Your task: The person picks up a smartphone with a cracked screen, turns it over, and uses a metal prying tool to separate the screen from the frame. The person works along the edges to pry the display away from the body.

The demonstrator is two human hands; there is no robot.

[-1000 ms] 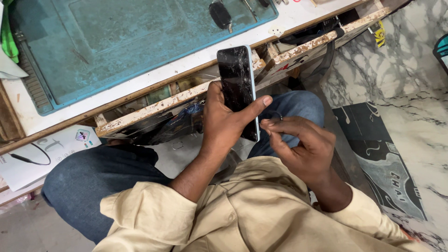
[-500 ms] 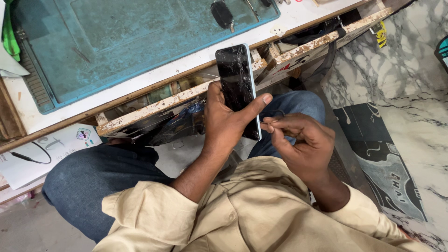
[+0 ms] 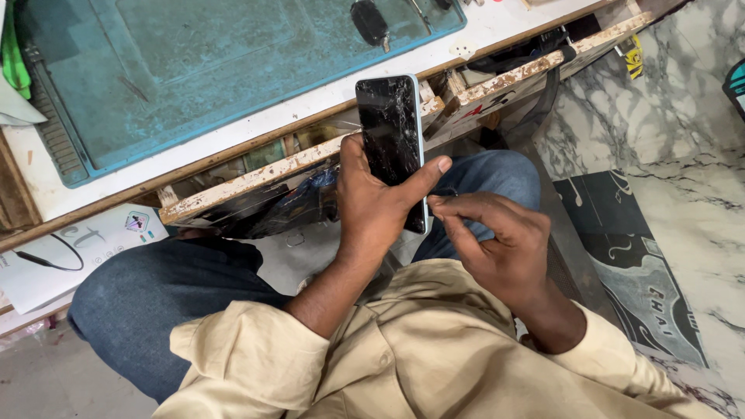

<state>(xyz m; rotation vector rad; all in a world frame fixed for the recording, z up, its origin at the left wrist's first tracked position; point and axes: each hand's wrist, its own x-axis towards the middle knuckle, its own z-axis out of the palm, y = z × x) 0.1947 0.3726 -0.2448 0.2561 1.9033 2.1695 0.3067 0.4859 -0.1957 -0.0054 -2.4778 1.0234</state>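
Head view looks down on a white counter (image 3: 256,124) carrying a large teal work mat (image 3: 217,62), with an open wooden drawer (image 3: 256,174) below its edge and a marble floor (image 3: 667,116) to the right. The person sits in blue jeans (image 3: 155,295) and a beige shirt (image 3: 403,365). The left hand (image 3: 376,206) is clamped around a phone (image 3: 392,140) with a cracked dark screen, held upright above the lap, thumb across its lower edge. The right hand (image 3: 497,248) sits just beside the phone's lower right edge, fingers pinched together; what they hold is too small to tell. A dark key fob (image 3: 369,22) lies on the mat.
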